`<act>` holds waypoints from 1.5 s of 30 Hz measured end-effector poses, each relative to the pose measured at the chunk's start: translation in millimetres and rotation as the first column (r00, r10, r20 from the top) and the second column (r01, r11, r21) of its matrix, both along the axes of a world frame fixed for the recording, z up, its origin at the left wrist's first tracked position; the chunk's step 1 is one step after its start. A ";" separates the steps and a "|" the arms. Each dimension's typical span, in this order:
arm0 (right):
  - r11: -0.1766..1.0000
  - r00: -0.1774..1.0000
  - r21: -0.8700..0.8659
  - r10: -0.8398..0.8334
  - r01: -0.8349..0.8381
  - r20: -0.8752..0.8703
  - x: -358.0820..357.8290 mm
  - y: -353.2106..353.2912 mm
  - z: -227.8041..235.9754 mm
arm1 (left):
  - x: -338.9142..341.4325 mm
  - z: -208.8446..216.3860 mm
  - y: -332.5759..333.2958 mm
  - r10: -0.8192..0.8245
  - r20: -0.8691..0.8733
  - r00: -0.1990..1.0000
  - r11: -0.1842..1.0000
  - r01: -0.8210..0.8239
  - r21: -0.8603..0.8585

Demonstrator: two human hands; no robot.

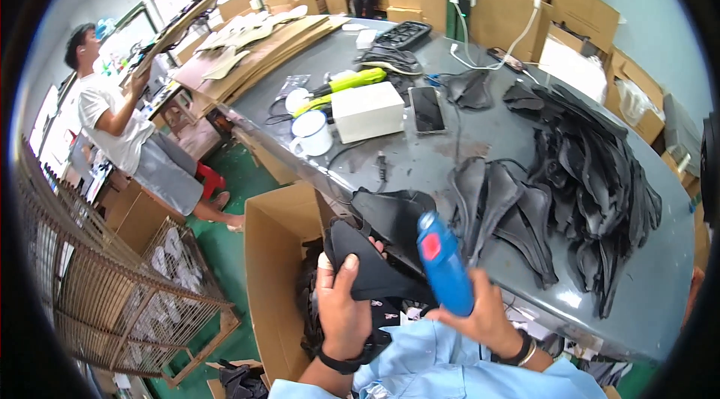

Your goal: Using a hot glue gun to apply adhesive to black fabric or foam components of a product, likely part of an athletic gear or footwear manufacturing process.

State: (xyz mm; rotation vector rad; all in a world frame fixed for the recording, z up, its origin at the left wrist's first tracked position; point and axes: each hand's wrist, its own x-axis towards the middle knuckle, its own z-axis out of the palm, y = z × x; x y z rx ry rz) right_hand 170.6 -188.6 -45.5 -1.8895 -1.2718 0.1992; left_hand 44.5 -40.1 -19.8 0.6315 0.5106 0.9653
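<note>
My left hand (344, 318) grips a black saddle-shaped cover (373, 270), thumb on top, above the table's near edge. In my right hand (489, 315) is a blue handheld tool (445, 268) with a red button and a pale tip; its exact kind does not show. The tool stands just right of the held cover, tip pointing up and away from me. Just beyond, another black cover (399, 211) lies at the table edge. More loose black covers (487, 200) fan out to the right of the tool.
A big heap of black covers (589, 181) covers the table's right side. Farther back lie a white box (367, 112), an enamel mug (311, 133), a phone (427, 109) and cables. An open carton (279, 226) stands below left, near a wire cage (142, 286). A person (124, 114) carries a long board.
</note>
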 end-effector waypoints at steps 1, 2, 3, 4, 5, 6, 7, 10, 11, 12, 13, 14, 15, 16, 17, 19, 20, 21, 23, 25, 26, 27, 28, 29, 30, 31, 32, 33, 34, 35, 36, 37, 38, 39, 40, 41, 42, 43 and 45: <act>0.999 0.999 0.025 0.042 -0.042 0.003 -9.0 1.8 -7.0 | 4.7 0.3 -4.7 0.050 0.017 0.999 0.999 -0.050 0.018; 0.995 0.997 0.049 0.082 -0.082 0.007 -16.4 4.0 -13.1 | 8.4 0.0 -8.3 0.098 0.034 0.995 0.994 -0.100 0.035; 0.992 0.993 -0.078 0.102 -0.098 0.050 -20.9 3.7 -11.0 | 10.9 -5.4 -8.8 0.130 0.066 0.989 0.987 -0.135 0.083; 0.991 0.992 -0.076 0.116 -0.112 0.047 -24.5 4.6 -11.8 | 14.8 -5.0 -11.6 0.188 0.035 0.982 0.974 -0.191 0.120; 0.992 0.988 -0.058 0.118 -0.113 0.095 -27.7 5.5 -13.1 | 16.0 -7.5 -11.7 0.201 0.046 0.978 0.967 -0.206 0.149; 0.993 0.984 -0.043 0.112 -0.107 0.142 -29.4 5.6 -12.8 | 17.1 -10.8 -12.5 0.207 0.056 0.977 0.961 -0.213 0.174; 0.993 0.980 -0.045 0.114 -0.109 0.160 -29.9 6.1 -10.9 | 17.8 -14.0 -13.7 0.210 0.052 0.976 0.961 -0.216 0.171; 0.993 0.983 -0.059 0.112 -0.104 0.149 -29.2 8.1 -12.7 | 22.9 -18.9 -14.9 0.294 0.007 0.956 0.939 -0.290 0.186; 0.993 0.983 -0.063 0.111 -0.103 0.148 -28.2 9.6 -12.2 | 25.2 -17.4 -15.2 0.310 0.005 0.951 0.929 -0.304 0.209; 0.992 0.981 -0.068 0.112 -0.102 0.155 -27.7 10.7 -10.8 | 26.2 -16.6 -15.2 0.327 0.001 0.945 0.919 -0.318 0.233; 0.992 0.980 -0.073 0.113 -0.102 0.163 -26.9 11.8 -9.6 | 26.7 -17.3 -14.1 0.327 -0.002 0.945 0.920 -0.317 0.229; 0.992 0.980 -0.077 0.114 -0.103 0.161 -26.1 12.6 -8.6 | 26.7 -18.3 -12.7 0.327 -0.001 0.945 0.918 -0.318 0.236; 0.990 0.981 -0.080 0.123 -0.112 0.149 -25.0 13.5 -8.3 | 27.0 -20.3 -11.2 0.327 0.000 0.945 0.917 -0.317 0.242; 0.989 0.981 -0.082 0.132 -0.122 0.138 -23.8 14.8 -8.1 | 27.3 -22.3 -9.5 0.327 -0.003 0.945 0.918 -0.317 0.237; 0.989 0.982 -0.087 0.133 -0.122 0.136 -22.5 16.8 -7.6 | 27.5 -24.5 -7.6 0.329 -0.031 0.944 0.908 -0.307 0.284; 0.989 0.981 -0.080 0.134 -0.124 0.137 -20.4 19.4 -5.7 | 27.7 -29.9 -5.7 0.327 -0.060 0.943 0.900 -0.291 0.324; 0.989 0.982 -0.085 0.133 -0.122 0.136 -19.5 20.3 -5.2 | 27.1 -33.7 -5.0 0.314 -0.099 0.944 0.906 -0.267 0.329; 0.989 0.984 -0.080 0.136 -0.128 0.119 -18.5 22.2 -5.4 | 26.3 -37.6 -3.7 0.303 -0.138 0.943 0.911 -0.244 0.334; 0.988 0.985 -0.075 0.141 -0.134 0.101 -17.2 25.8 -2.7 | 24.5 -44.1 -1.8 0.290 -0.171 0.941 0.912 -0.218 0.347; 0.986 0.981 -0.103 0.144 -0.131 0.133 -16.5 29.1 4.5 | 22.4 -50.1 0.8 0.278 -0.203 0.939 0.914 -0.193 0.358; 0.986 0.980 -0.105 0.146 -0.133 0.132 -16.4 31.0 4.9 | 20.4 -53.2 2.6 0.263 -0.222 0.939 0.903 -0.158 0.401; 0.987 0.983 -0.075 0.148 -0.141 0.110 -15.7 32.4 4.8 | 19.2 -54.9 4.3 0.244 -0.239 0.940 0.889 -0.118 0.443; 0.988 0.985 -0.046 0.152 -0.148 0.088 -15.2 33.2 5.3 | 16.1 -55.4 6.5 0.241 -0.237 0.941 0.889 -0.116 0.442; 0.988 0.985 -0.046 0.149 -0.145 0.090 -14.4 33.3 7.1 | 11.5 -55.5 9.2 0.216 -0.304 0.928 0.870 -0.042 0.490; 0.988 0.985 -0.051 0.149 -0.145 0.092 -12.7 33.1 8.9 | 9.3 -52.2 11.9 0.192 -0.372 0.908 0.847 0.038 0.530; 0.988 0.984 -0.057 0.148 -0.143 0.095 -10.8 33.0 10.7 | 8.8 -43.7 13.2 0.164 -0.368 0.915 0.845 0.063 0.532; 0.989 0.985 -0.061 0.140 -0.135 0.096 -7.5 33.6 13.0 | 5.6 -37.8 17.3 0.155 -0.367 0.917 0.846 0.069 0.529; 0.989 0.987 -0.029 0.146 -0.145 0.063 -2.7 32.7 17.1 | 1.5 -32.9 22.1 0.092 -0.422 0.902 0.816 0.174 0.551; 0.987 0.987 0.003 0.161 -0.161 0.025 1.0 32.0 19.1 | -4.2 -31.8 25.3 0.040 -0.483 0.875 0.780 0.274 0.562; 0.991 0.990 0.017 0.134 -0.133 -0.048 4.8 32.7 15.5 | -7.4 -35.8 28.3 0.016 -0.480 0.877 0.818 0.264 0.511; 0.996 0.991 -0.035 0.076 -0.080 -0.113 10.4 33.2 25.1 | -9.2 -25.7 29.7 0.056 -0.545 0.837 0.770 0.311 0.557; 0.998 0.970 -0.009 0.051 -0.055 -0.239 15.1 35.4 24.4 | -10.3 -15.7 29.4 -0.029 -0.575 0.818 0.750 0.398 0.528; 1.000 0.932 0.015 0.027 -0.023 -0.362 19.3 37.9 22.7 | -10.1 -10.6 28.7 -0.114 -0.602 0.790 0.721 0.483 0.497; 0.999 0.902 0.037 0.028 -0.013 -0.430 20.3 44.1 26.5 | -13.0 -12.4 27.6 -0.166 -0.597 0.785 0.714 0.514 0.476; 0.998 0.873 0.062 0.013 0.019 -0.487 22.6 48.9 32.5 | -10.5 -12.9 24.3 -0.190 -0.589 0.785 0.702 0.528 0.478; 0.999 0.894 0.031 -0.020 0.038 -0.447 23.3 50.0 42.4 | -8.4 -12.8 20.2 -0.158 -0.597 0.787 0.673 0.528 0.518; 0.998 0.896 0.036 -0.030 0.051 -0.442 23.7 49.5 42.3 | -7.6 -11.9 18.6 -0.110 -0.606 0.788 0.643 0.522 0.561; 0.996 0.882 0.043 -0.043 0.072 -0.470 24.7 48.7 41.0 | 0.9 -11.7 8.6 0.053 -0.488 0.871 0.690 0.321 0.649; 0.992 0.812 0.030 -0.080 0.119 -0.578 29.5 44.6 42.1 | 0.6 -31.8 -1.4 0.420 -0.127 0.898 0.464 -0.092 0.881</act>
